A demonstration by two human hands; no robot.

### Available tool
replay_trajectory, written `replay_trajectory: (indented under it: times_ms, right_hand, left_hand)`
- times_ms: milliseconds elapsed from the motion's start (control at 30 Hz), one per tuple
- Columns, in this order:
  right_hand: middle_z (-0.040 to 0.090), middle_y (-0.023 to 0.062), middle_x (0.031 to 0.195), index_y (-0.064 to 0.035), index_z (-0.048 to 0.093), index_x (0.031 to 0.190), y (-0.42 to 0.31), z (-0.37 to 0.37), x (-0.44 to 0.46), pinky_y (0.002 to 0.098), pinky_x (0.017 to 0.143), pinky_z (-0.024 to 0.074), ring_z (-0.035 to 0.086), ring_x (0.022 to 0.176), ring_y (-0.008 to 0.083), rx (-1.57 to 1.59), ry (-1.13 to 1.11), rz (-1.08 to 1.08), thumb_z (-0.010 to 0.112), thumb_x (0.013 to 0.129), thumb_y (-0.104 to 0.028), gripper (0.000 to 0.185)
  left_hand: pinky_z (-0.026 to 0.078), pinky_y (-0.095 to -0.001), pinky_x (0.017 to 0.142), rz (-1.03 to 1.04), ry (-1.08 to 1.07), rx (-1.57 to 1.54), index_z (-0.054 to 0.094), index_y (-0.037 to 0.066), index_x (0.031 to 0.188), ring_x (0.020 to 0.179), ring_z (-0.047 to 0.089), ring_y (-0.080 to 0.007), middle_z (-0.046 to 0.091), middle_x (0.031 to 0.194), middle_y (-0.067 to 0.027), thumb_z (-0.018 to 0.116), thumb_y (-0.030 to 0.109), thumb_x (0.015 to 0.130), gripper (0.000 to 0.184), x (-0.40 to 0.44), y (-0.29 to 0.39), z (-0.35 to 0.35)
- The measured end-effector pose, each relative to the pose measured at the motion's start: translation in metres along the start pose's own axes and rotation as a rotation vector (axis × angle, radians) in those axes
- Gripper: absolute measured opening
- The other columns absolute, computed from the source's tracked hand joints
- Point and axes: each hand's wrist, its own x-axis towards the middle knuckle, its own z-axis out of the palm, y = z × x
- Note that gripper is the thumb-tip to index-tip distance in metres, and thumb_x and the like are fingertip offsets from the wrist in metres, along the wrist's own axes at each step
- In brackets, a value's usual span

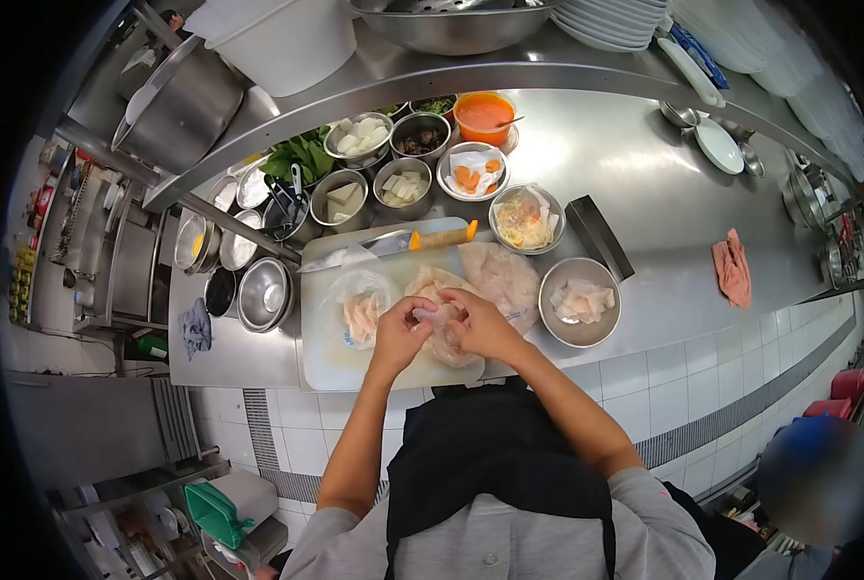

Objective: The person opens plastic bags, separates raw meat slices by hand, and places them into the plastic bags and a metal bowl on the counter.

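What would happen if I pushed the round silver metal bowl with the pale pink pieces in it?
The round silver metal bowl would probably slide rather than bend, since its wall looks stiff and the shiny steel counter looks smooth. It seems unlikely to tip, because the pale pink pieces lie low inside it.

Steel table [659, 217] bore cutting board [335, 363]; pink cloth [732, 270] lay at its 3 o'clock, blue cloth [196, 329] at 9.
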Motion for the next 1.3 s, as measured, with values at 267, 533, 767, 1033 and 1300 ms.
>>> replay_trajectory:
  times_ms: [267,533,767,1033,1300]
  right_hand:
    - [0.067,0.0084,0.101,0.0,0.058,0.118,0.018,0.002,0.008,0.0276,0.073,0.0525,0.063,0.089,0.0128,0.568,-0.095,0.239,0.066,0.091,-0.011,0.03]
    - [0.069,0.0082,0.097,-0.0008,0.06,0.112,0.017,-0.036,-0.022,0.0261,0.076,0.0515,0.064,0.087,0.0114,0.59,0.084,0.282,0.064,0.092,-0.01,0.022]
    - [0.068,0.0046,0.094,-0.0037,0.06,0.113,0.038,-0.124,-0.072,0.0257,0.07,0.0527,0.063,0.083,0.0094,0.097,0.396,0.252,0.062,0.092,-0.006,0.022]
    - [0.07,0.0112,0.09,0.0008,0.064,0.11,0.064,-0.185,-0.105,0.03,0.067,0.0559,0.071,0.075,0.0178,0.024,0.848,0.397,0.048,0.097,-0.004,0.02]
    - [0.068,0.0106,0.09,-0.004,0.064,0.107,0.007,-0.082,-0.096,0.0317,0.063,0.0506,0.064,0.071,0.0184,-0.284,0.561,-0.045,0.058,0.088,-0.001,0.02]
  left_hand:
    - [0.054,-0.0245,0.073,-0.237,0.102,-0.573,0.056,0.002,0.12,0.09,0.063,-0.01,0.06,0.108,-0.0056,0.057,-0.005,0.09,0.03,-0.002,0.006,0.0]
    - [0.056,-0.0289,0.079,-0.241,0.014,-0.573,0.054,-0.001,0.123,0.092,0.064,-0.0154,0.06,0.116,-0.0096,0.06,-0.002,0.09,0.033,-0.003,0.006,0.013]
    - [0.051,-0.0365,0.088,-0.021,-0.074,0.294,0.064,0.006,0.113,0.1,0.062,-0.0293,0.063,0.115,-0.0118,0.067,-0.002,0.079,0.035,-0.008,-0.006,0.023]
    - [0.046,-0.0427,0.094,0.032,-0.039,0.739,0.065,0.009,0.114,0.11,0.052,-0.0361,0.056,0.121,-0.0141,0.071,0.004,0.072,0.043,-0.002,0.003,0.024]
    - [0.049,-0.0444,0.09,0.039,-0.102,0.695,0.069,0.013,0.109,0.102,0.058,-0.0377,0.061,0.111,-0.0174,0.068,0.008,0.072,0.037,0.018,-0.013,0.02]
